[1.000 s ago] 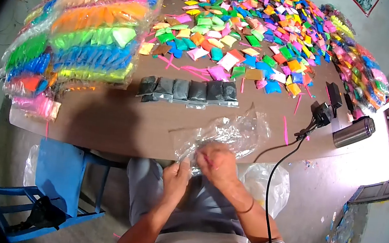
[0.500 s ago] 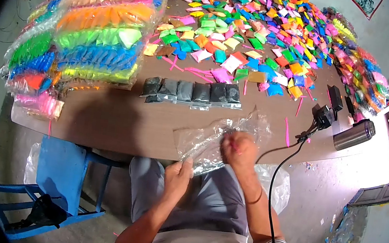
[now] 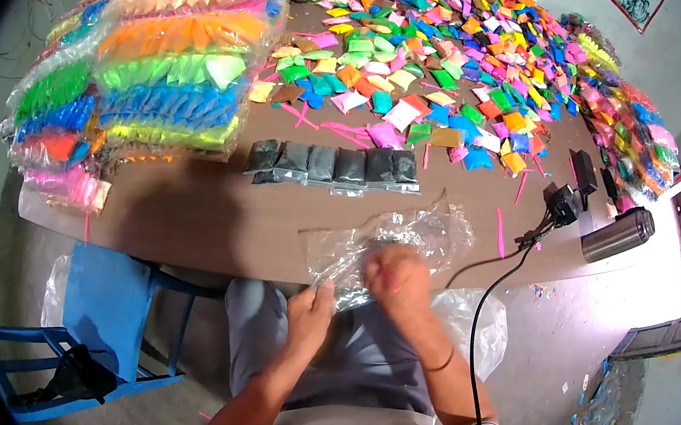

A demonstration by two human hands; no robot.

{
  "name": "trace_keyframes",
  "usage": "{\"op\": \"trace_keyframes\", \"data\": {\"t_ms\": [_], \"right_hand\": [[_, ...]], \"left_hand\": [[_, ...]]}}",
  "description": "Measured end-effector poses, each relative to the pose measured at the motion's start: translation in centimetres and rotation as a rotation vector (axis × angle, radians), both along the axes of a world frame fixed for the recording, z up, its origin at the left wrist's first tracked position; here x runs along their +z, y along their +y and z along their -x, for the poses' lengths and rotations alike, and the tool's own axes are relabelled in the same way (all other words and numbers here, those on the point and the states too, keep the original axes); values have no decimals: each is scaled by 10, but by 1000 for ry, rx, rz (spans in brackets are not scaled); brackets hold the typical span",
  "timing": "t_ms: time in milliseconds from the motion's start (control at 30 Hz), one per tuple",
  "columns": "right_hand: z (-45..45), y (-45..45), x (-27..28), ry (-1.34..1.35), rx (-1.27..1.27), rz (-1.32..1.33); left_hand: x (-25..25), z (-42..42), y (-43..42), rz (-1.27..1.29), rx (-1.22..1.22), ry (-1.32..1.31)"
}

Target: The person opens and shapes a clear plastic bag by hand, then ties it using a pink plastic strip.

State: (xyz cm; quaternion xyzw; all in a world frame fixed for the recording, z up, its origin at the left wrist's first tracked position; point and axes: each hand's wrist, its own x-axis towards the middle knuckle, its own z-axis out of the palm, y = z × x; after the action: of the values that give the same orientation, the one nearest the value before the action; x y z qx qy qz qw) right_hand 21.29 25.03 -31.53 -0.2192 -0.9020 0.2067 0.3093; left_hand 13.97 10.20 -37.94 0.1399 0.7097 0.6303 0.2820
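A clear plastic bag (image 3: 442, 226) lies crumpled at the table's front edge. My left hand (image 3: 309, 315) pinches its near left edge between thumb and fingers. Over the middle of the bag is my right hand (image 3: 400, 282), closed and blurred by motion. A bit of pink shows at its fingers, too smeared to name; whether the hand is inside the bag or on top of it I cannot tell. Just beyond the bag, a row of dark grey-black packets (image 3: 323, 161) lies side by side, partly overlapping.
Loose colourful packets (image 3: 410, 75) cover the far table. Large clear bags of packets (image 3: 174, 70) are stacked at left, more bags (image 3: 628, 121) at right. A black cable (image 3: 475, 333), adapter (image 3: 565, 205) and steel flask (image 3: 619, 235) lie right. A blue chair (image 3: 104, 310) stands left.
My right hand has moved a little to the left across the bag, towards my left hand. My left hand keeps its hold on the bag's edge. The dark packets have not moved.
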Motion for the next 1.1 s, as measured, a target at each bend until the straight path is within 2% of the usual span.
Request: {"op": "trace_keyframes", "data": {"t_ms": [67,133,233,267,333,367,467,533,600,667,800,867,933,967,1067,1100], "right_hand": [[9,-28,-8,-30,141,-61],[6,-19,-17,-39,75,58],[0,22,-4,-83,-236,-58],[-1,22,-1,-80,-236,-66],[-3,17,7,-215,-180,41],[0,3,-2,-25,-10,15],[9,-32,-7,-27,130,-10],[4,-7,-11,-53,17,46],[-1,17,-5,-59,-233,-35],[-8,22,5,-81,-238,24],[7,-27,-1,38,140,62],[10,-24,-11,-15,114,77],[7,3,-11,-30,-64,94],[5,13,1,-21,-122,-1],[1,-1,13,-47,-56,69],[5,-10,1,62,74,-11]], "left_hand": [[0,-2,-4,-13,7,-53],[3,1,-8,-8,-19,-65],[17,3,-5,1,-29,-2],[15,3,-3,-7,-28,0],[6,1,-2,-19,-2,-36],[2,1,0,-21,2,-36],[0,-4,-4,-84,30,-43],[10,1,-7,11,-37,-21],[11,3,-5,8,-35,6],[14,3,-4,-7,-40,-25],[1,-4,-3,-24,-29,-42],[0,-4,-5,-54,-15,4],[-3,0,-7,-43,-25,26],[-3,3,-5,-6,-35,59],[0,3,-2,12,-47,61],[0,2,-2,-5,-46,30]]}}
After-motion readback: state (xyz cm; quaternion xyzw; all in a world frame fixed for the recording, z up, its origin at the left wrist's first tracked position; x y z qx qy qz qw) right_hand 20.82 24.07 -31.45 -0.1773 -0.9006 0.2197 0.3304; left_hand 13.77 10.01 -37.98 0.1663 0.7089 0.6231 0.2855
